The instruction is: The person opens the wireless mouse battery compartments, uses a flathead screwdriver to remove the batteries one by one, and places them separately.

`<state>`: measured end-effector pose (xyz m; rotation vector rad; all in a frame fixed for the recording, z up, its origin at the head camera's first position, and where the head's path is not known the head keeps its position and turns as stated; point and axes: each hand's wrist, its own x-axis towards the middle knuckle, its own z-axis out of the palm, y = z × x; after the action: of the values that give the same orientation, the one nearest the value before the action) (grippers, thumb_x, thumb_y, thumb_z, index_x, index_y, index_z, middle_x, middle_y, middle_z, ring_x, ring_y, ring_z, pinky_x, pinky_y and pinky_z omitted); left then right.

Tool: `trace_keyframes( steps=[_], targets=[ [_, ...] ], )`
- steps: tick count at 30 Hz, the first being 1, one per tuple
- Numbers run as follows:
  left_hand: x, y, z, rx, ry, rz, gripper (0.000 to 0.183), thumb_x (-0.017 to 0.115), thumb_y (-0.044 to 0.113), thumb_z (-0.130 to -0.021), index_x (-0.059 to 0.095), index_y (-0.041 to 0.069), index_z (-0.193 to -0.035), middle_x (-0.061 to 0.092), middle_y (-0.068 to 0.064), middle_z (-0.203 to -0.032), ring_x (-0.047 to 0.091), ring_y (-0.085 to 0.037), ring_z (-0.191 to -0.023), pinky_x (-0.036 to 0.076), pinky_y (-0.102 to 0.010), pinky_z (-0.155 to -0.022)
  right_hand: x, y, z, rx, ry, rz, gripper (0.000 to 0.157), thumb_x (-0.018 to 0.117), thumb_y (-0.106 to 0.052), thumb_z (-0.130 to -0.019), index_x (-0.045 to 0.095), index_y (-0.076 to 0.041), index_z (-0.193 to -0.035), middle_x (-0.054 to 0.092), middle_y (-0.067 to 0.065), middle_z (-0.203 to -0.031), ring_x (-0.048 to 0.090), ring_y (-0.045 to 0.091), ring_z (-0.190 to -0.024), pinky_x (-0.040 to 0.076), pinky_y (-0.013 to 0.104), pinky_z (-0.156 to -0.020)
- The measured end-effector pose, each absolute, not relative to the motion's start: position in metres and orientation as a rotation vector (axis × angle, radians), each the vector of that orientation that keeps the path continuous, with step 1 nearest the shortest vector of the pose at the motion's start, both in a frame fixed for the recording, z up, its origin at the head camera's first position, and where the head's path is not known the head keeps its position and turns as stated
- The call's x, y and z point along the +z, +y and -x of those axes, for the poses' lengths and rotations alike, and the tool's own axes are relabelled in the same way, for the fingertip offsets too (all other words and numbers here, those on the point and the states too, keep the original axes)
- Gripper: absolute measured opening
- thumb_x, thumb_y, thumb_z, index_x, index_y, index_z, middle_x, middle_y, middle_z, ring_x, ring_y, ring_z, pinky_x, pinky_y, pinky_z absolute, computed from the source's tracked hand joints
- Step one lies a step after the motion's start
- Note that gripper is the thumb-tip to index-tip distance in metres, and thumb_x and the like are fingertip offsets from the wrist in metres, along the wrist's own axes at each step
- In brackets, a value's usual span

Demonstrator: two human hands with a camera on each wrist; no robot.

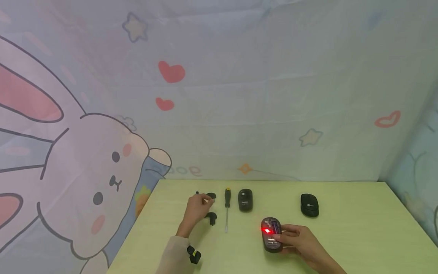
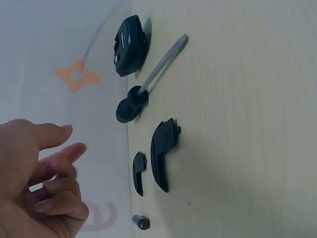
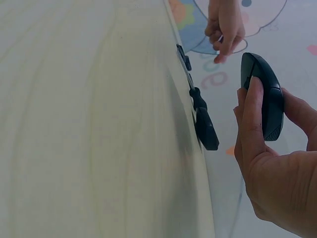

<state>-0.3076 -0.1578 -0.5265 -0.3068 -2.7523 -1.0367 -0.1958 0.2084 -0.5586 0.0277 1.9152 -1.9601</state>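
My right hand (image 1: 301, 241) grips a dark computer mouse (image 1: 272, 235) with its underside facing up toward the head camera. A red light glows on that underside, and what look like batteries show in its opening. The right wrist view has the same mouse (image 3: 270, 96) between thumb and fingers, raised off the table. Over the table's left part hovers my left hand (image 1: 198, 208), fingers partly bent and nothing visible between them. Nearest to it lie two dark curved covers, a smaller one (image 2: 139, 173) and a larger one (image 2: 163, 153), and a small dark cylinder (image 2: 141, 221).
A screwdriver (image 1: 227, 207) lies right of the covers, its shaft toward me. Beside it is a second dark mouse (image 1: 245, 199). Farther right sits a third black mouse (image 1: 309, 205). The pale yellow table (image 1: 359, 236) ends against a printed cloth backdrop (image 1: 239, 95).
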Motion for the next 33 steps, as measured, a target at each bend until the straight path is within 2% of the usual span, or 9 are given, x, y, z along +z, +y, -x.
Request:
trace_keyframes(
  steps=[2,4,7,10,16,18,21,25,33],
  targets=[
    [-0.525,-0.153,0.309,-0.987,-2.745,0.336,0.020,0.072,0.022,-0.101,0.080,0.004,-0.102,0.061,-0.002,-0.064,0.036,-0.007,-0.052,0.030,-0.020,-0.048,-0.558,0.209,0.195,-1.954,1.919,-0.037,0.083,0.081,-0.030,-0.094,0.043,0.017,-0.149,0.071,0.021,-0.131,0.074,0.021,-0.102,0.067,0.040,-0.088],
    [-0.523,-0.149,0.310,-0.913,-2.742,0.375,0.019,0.071,0.023,-0.101,0.080,0.006,-0.100,0.058,-0.002,-0.064,0.034,-0.008,-0.054,0.028,-0.021,-0.049,-0.557,0.209,0.196,-1.949,1.927,-0.048,0.083,0.081,-0.031,-0.094,0.042,0.017,-0.150,0.071,0.022,-0.132,0.074,0.021,-0.102,0.067,0.040,-0.088],
    [-0.520,-0.143,0.313,-0.830,-2.754,0.430,0.018,0.072,0.025,-0.101,0.080,0.009,-0.099,0.064,-0.002,-0.077,0.043,-0.008,-0.064,0.036,-0.022,-0.056,-0.557,0.209,0.196,-1.949,1.933,-0.067,0.083,0.082,-0.031,-0.093,0.043,0.017,-0.150,0.071,0.022,-0.131,0.074,0.021,-0.101,0.068,0.040,-0.087],
    [-0.519,-0.138,0.318,-0.793,-2.789,0.477,0.021,0.071,0.027,-0.101,0.080,0.008,-0.104,0.068,-0.005,-0.092,0.050,-0.010,-0.075,0.046,-0.026,-0.064,-0.557,0.210,0.195,-1.950,1.929,-0.081,0.082,0.081,-0.029,-0.094,0.043,0.017,-0.149,0.073,0.020,-0.129,0.075,0.021,-0.100,0.068,0.040,-0.087],
    [-0.522,-0.129,0.325,-0.704,-2.851,0.510,0.038,0.072,0.032,-0.101,0.074,0.001,-0.123,0.068,-0.014,-0.098,0.054,-0.014,-0.079,0.050,-0.029,-0.067,-0.558,0.211,0.195,-1.951,1.922,-0.091,0.082,0.081,-0.029,-0.094,0.043,0.017,-0.150,0.073,0.019,-0.128,0.075,0.022,-0.100,0.068,0.040,-0.087],
    [-0.523,-0.127,0.327,-0.650,-2.855,0.530,0.043,0.072,0.033,-0.100,0.072,0.000,-0.127,0.070,-0.016,-0.104,0.058,-0.019,-0.085,0.054,-0.034,-0.070,-0.558,0.211,0.195,-1.947,1.936,-0.108,0.082,0.082,-0.030,-0.094,0.043,0.016,-0.150,0.072,0.020,-0.129,0.075,0.022,-0.100,0.068,0.039,-0.087],
    [-0.524,-0.126,0.332,-0.579,-2.867,0.557,0.048,0.072,0.036,-0.100,0.069,0.000,-0.132,0.069,-0.020,-0.120,0.064,-0.031,-0.103,0.060,-0.045,-0.084,-0.557,0.211,0.196,-1.943,1.951,-0.131,0.082,0.082,-0.030,-0.093,0.044,0.016,-0.150,0.071,0.022,-0.131,0.074,0.022,-0.101,0.067,0.039,-0.087],
    [-0.528,-0.125,0.341,-0.488,-2.910,0.590,0.055,0.071,0.041,-0.101,0.064,0.002,-0.140,0.065,-0.020,-0.139,0.063,-0.039,-0.127,0.058,-0.053,-0.104,-0.557,0.211,0.196,-1.941,1.954,-0.138,0.082,0.082,-0.030,-0.093,0.045,0.015,-0.149,0.071,0.022,-0.131,0.074,0.022,-0.101,0.068,0.039,-0.087],
    [-0.535,-0.123,0.359,-0.340,-2.986,0.650,0.058,0.069,0.044,-0.102,0.063,0.003,-0.142,0.064,-0.019,-0.143,0.063,-0.036,-0.131,0.057,-0.050,-0.109,-0.556,0.214,0.193,-1.951,1.944,-0.120,0.083,0.083,-0.032,-0.091,0.046,0.015,-0.149,0.073,0.018,-0.128,0.074,0.022,-0.100,0.068,0.039,-0.088]
  ],
)
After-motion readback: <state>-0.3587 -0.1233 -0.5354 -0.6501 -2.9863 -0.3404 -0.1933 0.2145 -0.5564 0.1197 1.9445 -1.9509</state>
